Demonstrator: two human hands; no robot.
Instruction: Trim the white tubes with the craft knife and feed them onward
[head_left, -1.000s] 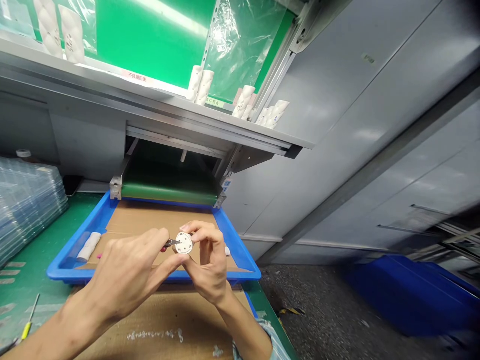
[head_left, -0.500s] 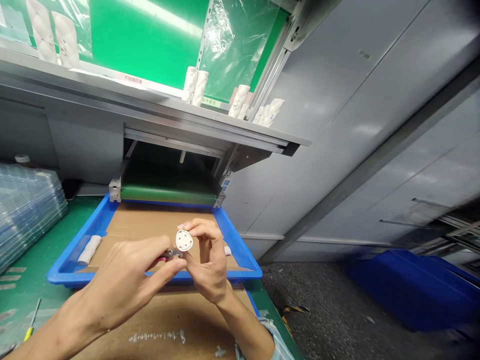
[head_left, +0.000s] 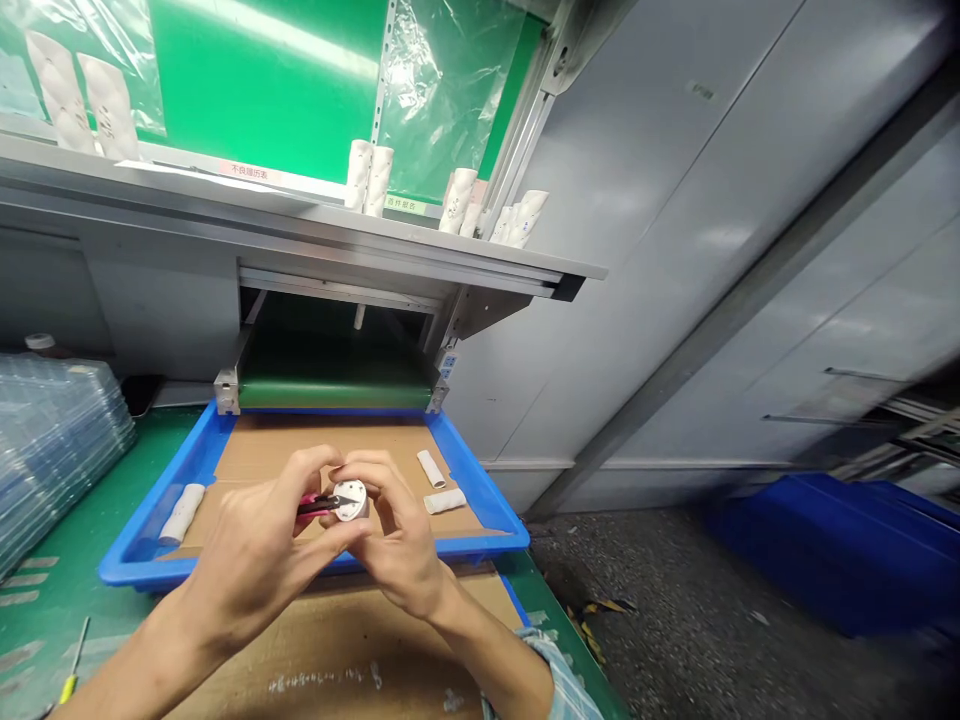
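My left hand [head_left: 251,540] is closed around small red-handled pliers [head_left: 307,506], much of them hidden by the fingers. Their dark, narrow jaws lie against the round end face of a white tube-like part [head_left: 355,489]. Gripping that part by its sides is my right hand [head_left: 401,545], with the end face turned up toward me. Small holes show in the face. My left thumb reaches close to the part's lower edge. Both hands are over the near side of a blue tray [head_left: 124,570].
Cardboard lines the tray, where white tubes [head_left: 445,501] lie right and left. Behind it is a green conveyor belt [head_left: 337,390]. A shelf [head_left: 315,225] above carries several white tubes. Clear plastic trays [head_left: 60,440] are stacked left, and a yellow-handled screwdriver [head_left: 69,686] lies near the front.
The plier jaws have moved from beside the white part onto its end face. Both hands have shifted slightly left and closer together, uncovering two white tubes at the tray's right.
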